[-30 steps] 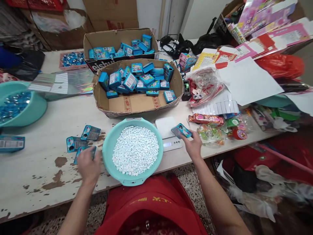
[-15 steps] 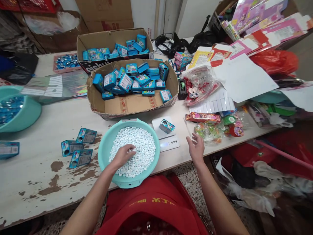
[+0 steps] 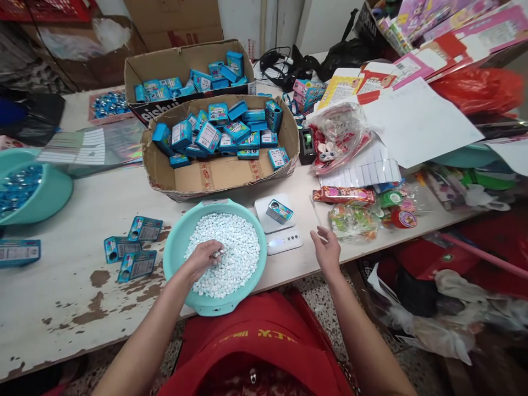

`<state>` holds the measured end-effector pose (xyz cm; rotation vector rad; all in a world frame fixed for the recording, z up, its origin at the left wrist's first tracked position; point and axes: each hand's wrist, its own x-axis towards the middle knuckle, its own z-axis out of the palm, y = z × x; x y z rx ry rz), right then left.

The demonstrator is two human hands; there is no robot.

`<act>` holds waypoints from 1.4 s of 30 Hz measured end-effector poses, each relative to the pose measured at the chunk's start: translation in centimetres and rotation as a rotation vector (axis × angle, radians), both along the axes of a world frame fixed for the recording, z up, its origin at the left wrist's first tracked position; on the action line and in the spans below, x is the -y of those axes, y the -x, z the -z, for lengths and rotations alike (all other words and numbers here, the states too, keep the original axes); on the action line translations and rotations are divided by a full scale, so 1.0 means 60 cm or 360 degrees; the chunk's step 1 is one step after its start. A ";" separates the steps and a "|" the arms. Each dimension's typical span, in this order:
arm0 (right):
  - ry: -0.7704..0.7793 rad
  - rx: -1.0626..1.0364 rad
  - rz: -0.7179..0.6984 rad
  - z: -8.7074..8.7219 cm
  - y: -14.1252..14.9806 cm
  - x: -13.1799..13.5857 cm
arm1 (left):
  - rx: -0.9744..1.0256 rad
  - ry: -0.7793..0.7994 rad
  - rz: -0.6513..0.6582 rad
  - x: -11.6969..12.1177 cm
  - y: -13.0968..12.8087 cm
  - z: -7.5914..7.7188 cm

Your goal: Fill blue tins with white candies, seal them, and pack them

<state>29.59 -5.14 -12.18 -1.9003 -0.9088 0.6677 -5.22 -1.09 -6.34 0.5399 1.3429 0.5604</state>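
A teal basin (image 3: 173, 250) full of small white candies (image 3: 237, 250) stands at the table's front edge. My left hand (image 3: 203, 258) is over the candies with its fingers curled together, and some white candies show at the fingertips. To the right of the basin is a white digital scale (image 3: 284, 240), its display lit. On its plate rests a blue tin (image 3: 279, 211) with a round opening at one end. My right hand (image 3: 327, 250) hovers right of the scale, fingers loosely apart and holding nothing. Left of the basin lie three more blue tins (image 3: 138, 265).
Behind the basin, a cardboard box (image 3: 185, 181) holds many blue tins, with a second box (image 3: 132, 74) of them behind it. Candy packets (image 3: 344, 195) and paper sheets (image 3: 421, 121) crowd the right side. Another teal basin (image 3: 61, 190) with shiny blue pieces stands far left.
My left hand has drawn slightly left and up, with candies now showing at its fingertips. My right hand has shifted a little left, its fingers less spread. The tin stays on the scale.
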 end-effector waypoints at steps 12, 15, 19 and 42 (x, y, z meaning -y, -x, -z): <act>-0.0131 -0.0105 -0.0281 -0.027 0.043 -0.072 | -0.0119 -0.0108 0.0197 0.009 -0.024 0.001; -0.0174 -0.0115 -0.0404 -0.032 0.060 -0.089 | -0.0253 -0.0181 0.0254 0.011 -0.022 0.006; -0.0209 -0.0061 -0.0546 -0.022 0.078 -0.108 | -0.0398 -0.0298 0.0386 0.014 -0.022 0.013; -0.0438 0.0084 -0.1336 -0.155 0.205 -0.063 | -0.1192 -0.1521 0.1197 -0.035 -0.065 -0.154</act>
